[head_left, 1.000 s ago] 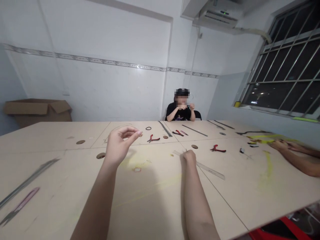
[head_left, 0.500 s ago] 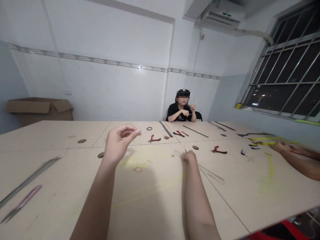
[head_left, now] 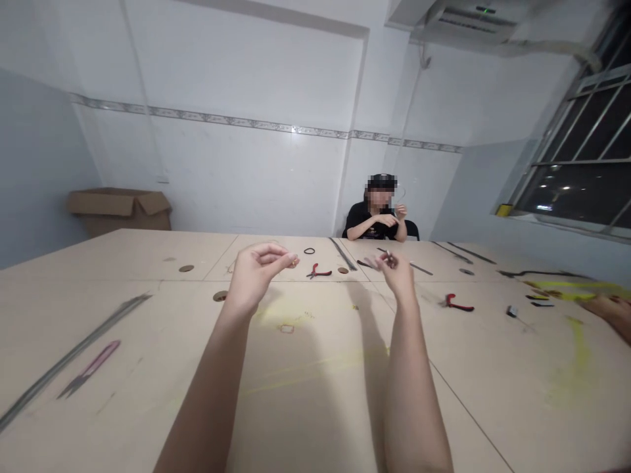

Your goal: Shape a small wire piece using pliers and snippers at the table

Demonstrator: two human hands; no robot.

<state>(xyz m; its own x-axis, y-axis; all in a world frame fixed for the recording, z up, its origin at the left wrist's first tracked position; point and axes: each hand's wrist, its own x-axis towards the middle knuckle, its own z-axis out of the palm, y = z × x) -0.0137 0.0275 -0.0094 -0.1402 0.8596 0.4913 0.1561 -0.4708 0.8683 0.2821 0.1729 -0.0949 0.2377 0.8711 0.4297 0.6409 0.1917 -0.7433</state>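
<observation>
My left hand [head_left: 259,272] is raised over the middle of the table, thumb and fingers pinched together. At their tips shows a tiny shiny, orange-tinted piece [head_left: 294,261], too small to name. To its right, my right hand [head_left: 398,276] is up at about the same height, fingers bent together. Something dark shows among its fingertips; blur hides what it is. The two hands are apart. Between and beyond them lie red-handled pliers [head_left: 320,270] and a black ring [head_left: 309,251]. A dark tool behind my right fingers is partly covered.
Pink-handled snips [head_left: 93,364] and a bundle of dark strips [head_left: 83,351] lie at left. More red-handled pliers [head_left: 458,303] and a small dark block [head_left: 511,311] are at right. A co-worker [head_left: 378,213] sits opposite; another person's hand [head_left: 608,309] rests at the right edge.
My right hand has lifted off the table and come up toward the left hand's height. The long thin clear piece beneath it no longer shows on the table. The view has turned slightly left.
</observation>
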